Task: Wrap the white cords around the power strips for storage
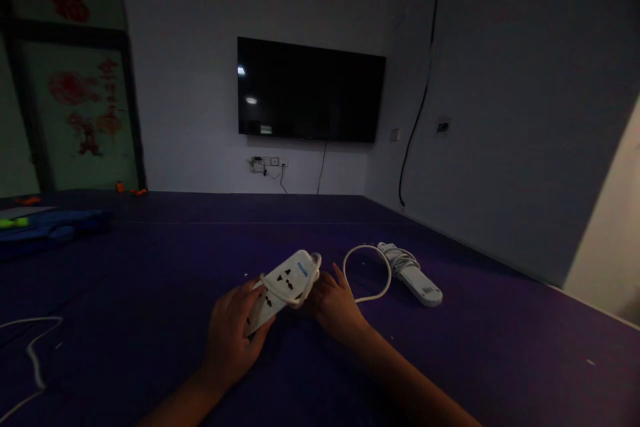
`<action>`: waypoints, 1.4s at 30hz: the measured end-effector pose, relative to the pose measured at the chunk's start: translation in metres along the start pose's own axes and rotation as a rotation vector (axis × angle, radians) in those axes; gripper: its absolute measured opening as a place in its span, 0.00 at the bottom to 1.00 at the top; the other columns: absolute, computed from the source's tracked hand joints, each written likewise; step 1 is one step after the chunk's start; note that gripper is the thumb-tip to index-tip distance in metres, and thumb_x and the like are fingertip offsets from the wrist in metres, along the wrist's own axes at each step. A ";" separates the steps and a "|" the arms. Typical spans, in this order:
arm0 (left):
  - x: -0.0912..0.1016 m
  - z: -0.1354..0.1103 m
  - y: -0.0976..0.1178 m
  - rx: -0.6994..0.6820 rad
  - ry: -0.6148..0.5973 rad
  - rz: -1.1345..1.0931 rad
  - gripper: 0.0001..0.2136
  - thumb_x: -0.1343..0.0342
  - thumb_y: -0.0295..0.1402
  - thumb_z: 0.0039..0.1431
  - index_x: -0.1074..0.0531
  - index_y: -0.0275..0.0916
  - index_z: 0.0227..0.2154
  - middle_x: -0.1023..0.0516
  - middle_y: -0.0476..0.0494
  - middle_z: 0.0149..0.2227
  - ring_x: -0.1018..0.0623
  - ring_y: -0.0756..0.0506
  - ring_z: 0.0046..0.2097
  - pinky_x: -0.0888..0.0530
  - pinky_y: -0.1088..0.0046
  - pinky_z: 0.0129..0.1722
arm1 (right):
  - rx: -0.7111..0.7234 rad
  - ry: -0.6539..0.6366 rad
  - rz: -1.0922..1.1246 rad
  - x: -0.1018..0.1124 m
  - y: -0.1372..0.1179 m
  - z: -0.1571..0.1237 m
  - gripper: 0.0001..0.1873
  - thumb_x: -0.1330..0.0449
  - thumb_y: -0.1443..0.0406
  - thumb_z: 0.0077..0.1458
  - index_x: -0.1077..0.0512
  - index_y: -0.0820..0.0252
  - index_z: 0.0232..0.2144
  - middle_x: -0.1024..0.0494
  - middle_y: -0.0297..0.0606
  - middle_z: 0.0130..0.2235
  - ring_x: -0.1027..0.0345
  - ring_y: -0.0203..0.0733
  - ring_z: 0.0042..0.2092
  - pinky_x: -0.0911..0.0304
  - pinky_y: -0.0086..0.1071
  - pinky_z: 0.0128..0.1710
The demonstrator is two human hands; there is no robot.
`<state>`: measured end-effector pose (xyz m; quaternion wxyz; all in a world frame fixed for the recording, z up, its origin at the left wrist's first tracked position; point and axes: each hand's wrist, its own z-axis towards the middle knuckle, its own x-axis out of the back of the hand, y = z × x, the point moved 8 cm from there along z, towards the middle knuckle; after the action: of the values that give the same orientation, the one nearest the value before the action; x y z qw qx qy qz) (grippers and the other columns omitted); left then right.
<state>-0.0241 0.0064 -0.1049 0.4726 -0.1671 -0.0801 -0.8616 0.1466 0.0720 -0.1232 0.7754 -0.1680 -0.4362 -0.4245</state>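
Observation:
A white power strip (pixel 289 279) with blue lettering tilts up in my left hand (pixel 231 327), whose fingers and thumb clasp its lower end. White cord (pixel 300 300) wraps across the strip's upper part. Close to that upper end, my right hand (pixel 336 303) is closed on the cord; its fingertips are partly hidden. A loop of white cord (pixel 389 273) stands out to the right of this hand. Beyond the loop, a second white power strip (pixel 423 285) lies on the dark blue-purple surface (pixel 480 347), its own cord (pixel 397 258) wound around it.
Another white cord (pixel 37 367) lies at the left. Blue cloth (pixel 65 221) and small orange objects (pixel 139 192) are farther back. A television (pixel 310 90) hangs above wall sockets (pixel 275 161); a black cable (pixel 420 107) runs down the right wall. A door (pixel 77 100) stands far left.

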 end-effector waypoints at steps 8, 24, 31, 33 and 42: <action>0.009 0.000 0.018 -0.172 0.004 -0.016 0.23 0.47 0.31 0.55 0.43 0.41 0.54 0.27 0.36 0.47 0.28 0.39 0.48 0.31 0.60 0.45 | -0.232 0.269 0.079 0.004 0.037 -0.006 0.30 0.45 0.68 0.51 0.42 0.65 0.57 0.26 0.48 0.45 0.33 0.50 0.46 0.44 0.48 0.51; -0.005 0.000 -0.033 0.264 0.021 -0.025 0.19 0.45 0.41 0.53 0.36 0.40 0.46 0.26 0.37 0.44 0.27 0.38 0.44 0.30 0.59 0.42 | -0.324 0.422 0.249 0.022 0.051 -0.012 0.18 0.52 0.73 0.50 0.25 0.59 0.38 0.26 0.45 0.46 0.31 0.46 0.46 0.35 0.41 0.46; -0.004 -0.004 -0.054 0.465 0.024 -0.054 0.23 0.47 0.47 0.52 0.35 0.38 0.48 0.26 0.37 0.43 0.26 0.37 0.43 0.29 0.58 0.39 | -0.206 0.643 0.083 0.055 0.027 -0.020 0.18 0.52 0.72 0.55 0.30 0.58 0.46 0.30 0.45 0.52 0.36 0.46 0.52 0.39 0.45 0.48; -0.004 -0.002 -0.050 0.409 0.020 -0.048 0.22 0.47 0.46 0.52 0.35 0.39 0.47 0.26 0.36 0.43 0.26 0.37 0.43 0.29 0.58 0.40 | -0.143 0.639 0.004 0.060 0.016 -0.018 0.20 0.52 0.71 0.57 0.36 0.58 0.52 0.33 0.44 0.55 0.41 0.46 0.56 0.43 0.45 0.52; -0.001 -0.001 -0.004 -0.035 -0.010 -0.019 0.20 0.46 0.35 0.54 0.39 0.42 0.50 0.27 0.37 0.47 0.27 0.39 0.47 0.31 0.59 0.44 | -0.179 0.430 -0.040 0.043 0.019 -0.011 0.21 0.52 0.72 0.58 0.32 0.52 0.50 0.24 0.37 0.46 0.36 0.43 0.50 0.55 0.45 0.58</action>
<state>-0.0273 0.0090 -0.1060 0.4609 -0.1788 -0.0692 -0.8665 0.1794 0.0540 -0.0919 0.8239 -0.1333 -0.2247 -0.5029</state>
